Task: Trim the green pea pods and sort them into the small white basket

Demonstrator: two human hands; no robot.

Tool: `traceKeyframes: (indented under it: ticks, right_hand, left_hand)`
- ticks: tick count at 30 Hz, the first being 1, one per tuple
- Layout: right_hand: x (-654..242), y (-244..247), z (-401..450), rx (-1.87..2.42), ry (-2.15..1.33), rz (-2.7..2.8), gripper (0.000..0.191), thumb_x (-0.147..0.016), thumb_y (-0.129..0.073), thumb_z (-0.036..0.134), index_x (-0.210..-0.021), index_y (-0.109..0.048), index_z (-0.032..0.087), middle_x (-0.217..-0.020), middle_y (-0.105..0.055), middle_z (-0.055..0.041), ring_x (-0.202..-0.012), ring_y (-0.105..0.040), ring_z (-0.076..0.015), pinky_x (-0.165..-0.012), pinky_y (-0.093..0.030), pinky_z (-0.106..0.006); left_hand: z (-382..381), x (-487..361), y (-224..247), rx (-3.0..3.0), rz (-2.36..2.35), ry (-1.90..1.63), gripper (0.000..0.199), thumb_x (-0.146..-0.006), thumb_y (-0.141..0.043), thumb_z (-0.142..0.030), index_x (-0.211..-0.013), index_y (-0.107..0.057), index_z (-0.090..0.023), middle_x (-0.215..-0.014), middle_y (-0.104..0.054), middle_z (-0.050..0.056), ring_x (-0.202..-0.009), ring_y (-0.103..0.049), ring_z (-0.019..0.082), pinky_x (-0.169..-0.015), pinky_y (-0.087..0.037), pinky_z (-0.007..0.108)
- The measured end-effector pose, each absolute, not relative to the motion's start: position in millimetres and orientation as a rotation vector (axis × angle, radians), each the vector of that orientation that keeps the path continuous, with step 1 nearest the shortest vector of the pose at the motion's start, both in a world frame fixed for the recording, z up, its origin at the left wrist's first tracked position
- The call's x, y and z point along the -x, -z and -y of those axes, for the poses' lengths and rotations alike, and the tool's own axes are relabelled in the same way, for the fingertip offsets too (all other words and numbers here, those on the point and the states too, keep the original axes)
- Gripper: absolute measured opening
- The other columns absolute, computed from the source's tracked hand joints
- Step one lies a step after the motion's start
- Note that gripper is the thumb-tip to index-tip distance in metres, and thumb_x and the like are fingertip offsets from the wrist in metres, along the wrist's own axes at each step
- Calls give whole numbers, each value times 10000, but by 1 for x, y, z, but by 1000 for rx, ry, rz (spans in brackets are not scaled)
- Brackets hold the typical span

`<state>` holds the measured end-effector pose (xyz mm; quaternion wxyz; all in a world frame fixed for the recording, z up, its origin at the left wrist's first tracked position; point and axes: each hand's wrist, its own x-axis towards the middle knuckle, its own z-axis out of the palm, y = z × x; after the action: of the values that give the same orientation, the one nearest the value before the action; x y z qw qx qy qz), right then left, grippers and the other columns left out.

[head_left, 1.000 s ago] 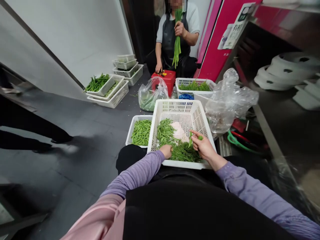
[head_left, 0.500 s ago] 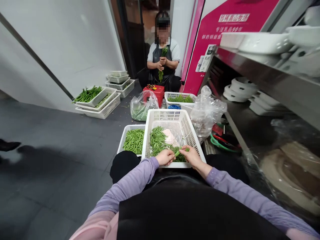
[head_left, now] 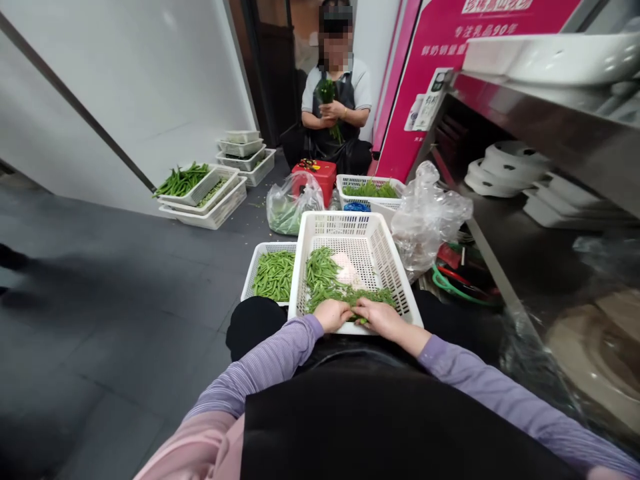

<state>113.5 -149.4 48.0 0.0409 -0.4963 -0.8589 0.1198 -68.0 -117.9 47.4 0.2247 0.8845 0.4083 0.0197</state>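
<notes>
Two bare hands meet at the lower centre of the frame, over the near end of a large white basket [head_left: 393, 260]. The right hand [head_left: 380, 317] is narrow, its fingertips apparently pinched on a green pod [head_left: 361, 321]; the left hand [head_left: 334, 315] has its fingers bent close beside it (whether it also grips the pod cannot be told). Loose greens [head_left: 321, 268] lie along the basket's left side and around the hands. For good handling, the pod is best steadied by one hand close to where the other's fingertips work, with a light pinch, since firm pressure would probably bruise it. Working low, inside the rim, should let any fragments fall into the basket. The smaller basket [head_left: 247, 275], left of centre and beside the large one, bears a heap of green pods [head_left: 274, 275], best left free of scraps.
</notes>
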Motion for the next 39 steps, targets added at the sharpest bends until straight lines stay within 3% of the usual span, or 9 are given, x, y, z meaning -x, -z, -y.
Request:
traceKeyframes:
  ticks: [5, 9, 12, 15, 18, 25, 29, 33, 39]
  right_hand:
    - [-96, -43, 128, 1540, -766, 2289, 166, -724, -600, 325, -654, -623, 176, -681, -572, -26, -649, -525, -140, -589, -383, -236]
    - [-86, -34, 113, 1537, -1320, 1343, 288, -661, -626, 445, -617, -523, 179, -465, -436, 48, -422, -397, -88, -413, -317, -207]
    - [-95, -25, 86, 1547, -1311, 906, 310, -719, -529, 488, -649, -450, 196, -466, -396, 60, -376, -359, -78, -355, -299, -194]
    - [-114, -14, 44, 1770, -1140, 1032, 247, -834, -341, 389, -709, -435, 198, -544, -475, 26, -437, -455, -89, -418, -390, -200]
    - [-120, 4, 10, 1915, -1138, 1325, 117, -807, -419, 274, -783, -495, 188, -635, -562, -5, -523, -529, -103, -499, -426, -214]
    - [-85, 47, 9, 2041, -1128, 1877, 96, -638, -618, 123, -726, -586, 148, -850, -618, -103, -857, -565, -199, -719, -391, -269]
    - [-104, 31, 21, 2080, -1154, 1875, 80, -694, -561, 183, -758, -579, 138, -807, -607, -98, -702, -561, -157, -589, -389, -242]
    - [-127, -8, 49, 1828, -1745, 1273, 141, -736, -500, 280, -758, -539, 147, -658, -550, -18, -399, -373, -55, -367, -260, -190]
    - [-113, -40, 95, 1481, -1886, 646, 157, -622, -621, 233, -681, -505, 146, -560, -496, 36, -354, -339, -29, -309, -195, -152]
  left_hand:
    - [114, 72, -45, -2491, -1188, -331, 291, -849, -379, -325, -773, -609, -163, -789, -630, 60, -737, -573, 160, -667, -412, 245]
    - [101, 75, -40, -2142, -1449, -550, 371, -887, -275, -303, -781, -593, -145, -714, -611, 45, -685, -558, 124, -658, -416, 219]
    - [94, 75, -30, -1996, -1498, -271, 308, -857, -341, -273, -773, -608, -145, -688, -608, 42, -667, -565, 132, -651, -429, 227]
    - [93, 73, -19, -2066, -1348, 103, 167, -740, -490, -185, -822, -632, -151, -838, -617, 79, -757, -587, 169, -700, -442, 255]
    - [93, 68, -15, -2153, -1259, 98, 312, -717, -498, -178, -1012, -597, -180, -1025, -579, 97, -859, -584, 184, -760, -446, 268]
    - [92, 64, -17, -2169, -1097, 258, 226, -752, -451, -259, -823, -652, -185, -817, -658, 84, -754, -603, 212, -693, -465, 304]
    - [87, 66, -18, -2163, -1218, 149, 247, -781, -405, -253, -795, -638, -172, -783, -657, 92, -717, -607, 219, -649, -451, 310]
    - [81, 63, -25, -2064, -1321, -50, 282, -832, -361, -284, -825, -609, -151, -778, -646, 81, -718, -596, 180, -661, -431, 271]
    - [92, 54, -36, -2166, -1094, -299, 281, -871, -321, -296, -883, -569, -165, -768, -628, 46, -694, -573, 142, -647, -414, 235]
